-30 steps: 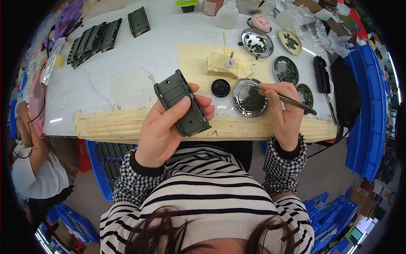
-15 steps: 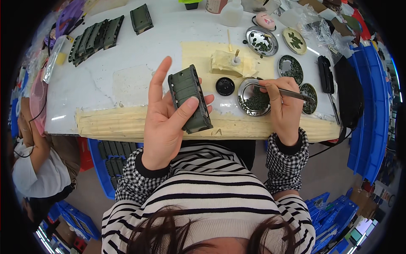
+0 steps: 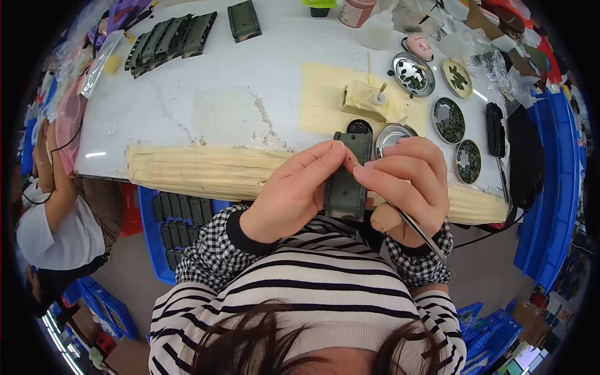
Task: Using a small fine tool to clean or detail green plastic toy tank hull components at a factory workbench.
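White table serves as reference. Below its front edge, a blue crate holds dark green parts. At the table's right end — five round metal dishes, four carrying dark green paint or flecks. At its far left, a row of dark green parts. Over the front edge, left hand and right hand both pinch one dark green model part; the right also holds a thin brush.

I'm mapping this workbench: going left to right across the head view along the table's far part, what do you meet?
Row of dark green parts → single green part → yellow block → round metal dish → black handheld device.
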### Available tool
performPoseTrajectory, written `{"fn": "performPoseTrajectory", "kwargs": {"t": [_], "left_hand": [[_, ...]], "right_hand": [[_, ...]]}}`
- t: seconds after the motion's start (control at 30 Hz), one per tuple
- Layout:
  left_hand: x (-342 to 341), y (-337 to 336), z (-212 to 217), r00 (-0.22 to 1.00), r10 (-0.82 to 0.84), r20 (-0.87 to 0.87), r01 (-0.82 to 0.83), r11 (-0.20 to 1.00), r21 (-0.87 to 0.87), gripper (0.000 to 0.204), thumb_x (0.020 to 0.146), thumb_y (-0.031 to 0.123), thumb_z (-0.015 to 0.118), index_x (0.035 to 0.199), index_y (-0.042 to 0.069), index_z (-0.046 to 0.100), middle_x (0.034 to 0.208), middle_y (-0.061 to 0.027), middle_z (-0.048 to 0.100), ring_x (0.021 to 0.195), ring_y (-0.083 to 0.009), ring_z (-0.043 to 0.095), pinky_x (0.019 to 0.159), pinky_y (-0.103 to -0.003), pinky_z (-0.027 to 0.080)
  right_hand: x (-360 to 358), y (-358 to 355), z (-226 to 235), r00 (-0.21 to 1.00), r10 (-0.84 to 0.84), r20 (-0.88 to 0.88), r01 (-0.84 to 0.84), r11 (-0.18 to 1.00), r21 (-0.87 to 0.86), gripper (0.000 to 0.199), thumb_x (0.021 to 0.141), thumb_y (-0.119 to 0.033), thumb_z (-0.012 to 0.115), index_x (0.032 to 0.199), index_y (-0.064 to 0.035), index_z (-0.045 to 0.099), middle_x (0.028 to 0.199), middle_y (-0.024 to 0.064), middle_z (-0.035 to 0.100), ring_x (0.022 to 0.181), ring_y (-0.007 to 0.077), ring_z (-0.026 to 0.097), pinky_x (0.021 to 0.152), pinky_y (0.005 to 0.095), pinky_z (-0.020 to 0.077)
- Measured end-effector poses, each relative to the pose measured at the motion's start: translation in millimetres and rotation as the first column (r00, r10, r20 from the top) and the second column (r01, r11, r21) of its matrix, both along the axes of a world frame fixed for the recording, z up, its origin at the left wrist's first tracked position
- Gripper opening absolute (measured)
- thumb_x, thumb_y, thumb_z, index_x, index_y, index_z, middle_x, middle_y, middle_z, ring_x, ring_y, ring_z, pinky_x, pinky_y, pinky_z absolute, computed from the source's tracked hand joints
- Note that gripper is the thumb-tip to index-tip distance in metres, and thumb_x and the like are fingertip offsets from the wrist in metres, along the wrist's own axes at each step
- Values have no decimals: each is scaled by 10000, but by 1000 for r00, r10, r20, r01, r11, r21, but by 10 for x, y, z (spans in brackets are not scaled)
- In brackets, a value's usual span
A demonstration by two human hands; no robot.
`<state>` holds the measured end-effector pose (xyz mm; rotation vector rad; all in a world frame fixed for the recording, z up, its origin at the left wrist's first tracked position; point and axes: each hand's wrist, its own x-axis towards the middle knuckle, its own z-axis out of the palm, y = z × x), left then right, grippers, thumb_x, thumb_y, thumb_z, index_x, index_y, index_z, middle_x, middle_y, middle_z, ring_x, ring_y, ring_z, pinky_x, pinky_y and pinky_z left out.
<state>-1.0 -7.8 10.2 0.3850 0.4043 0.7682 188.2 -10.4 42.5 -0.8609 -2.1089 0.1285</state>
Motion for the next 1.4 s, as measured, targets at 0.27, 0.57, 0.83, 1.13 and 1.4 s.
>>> {"fn": "performPoseTrajectory", "kwargs": {"t": [0.27,0.57,0.83,1.13,1.4], "left_hand": [[-28,-21,-15,984,72,-163,-54,993,108,271,1046,282,407,965,38,492,988,-50,573,941,-131,614,823,-295,537],[-15,-23,-26,997,58,-55,-48,983,179,311,1058,287,343,904,38,447,1004,-105,575,994,-216,646,833,-343,559],[-12,-42,-36,997,43,-67,-32,986,163,318,1056,291,346,911,30,456,999,-111,583,992,-217,648,841,-351,560],[-15,-57,-26,996,53,-69,-41,987,156,317,1056,283,347,909,26,457,979,-109,582,987,-221,650,836,-345,563],[-14,-60,-52,996,53,-78,-39,986,164,323,1055,296,352,905,29,453,960,-91,566,976,-211,649,810,-328,559]], "right_hand": [[-51,26,-18,997,78,-14,-79,995,-63,334,817,-322,669,978,-32,701,893,68,642,845,250,600,745,371,493],[-61,21,-79,853,-32,-521,-248,853,-459,300,995,-183,483,961,41,679,900,130,660,795,182,582,721,300,459],[-84,13,-44,861,-7,-509,-284,823,-492,283,996,-195,497,986,21,679,878,91,641,726,117,546,608,236,447],[-79,17,-68,862,3,-507,-290,823,-488,287,1004,-194,487,985,18,679,884,83,642,724,115,544,612,234,443],[-111,-16,-52,856,-33,-516,-278,813,-512,275,998,-169,490,959,23,684,862,83,638,707,112,542,582,222,437]]}}
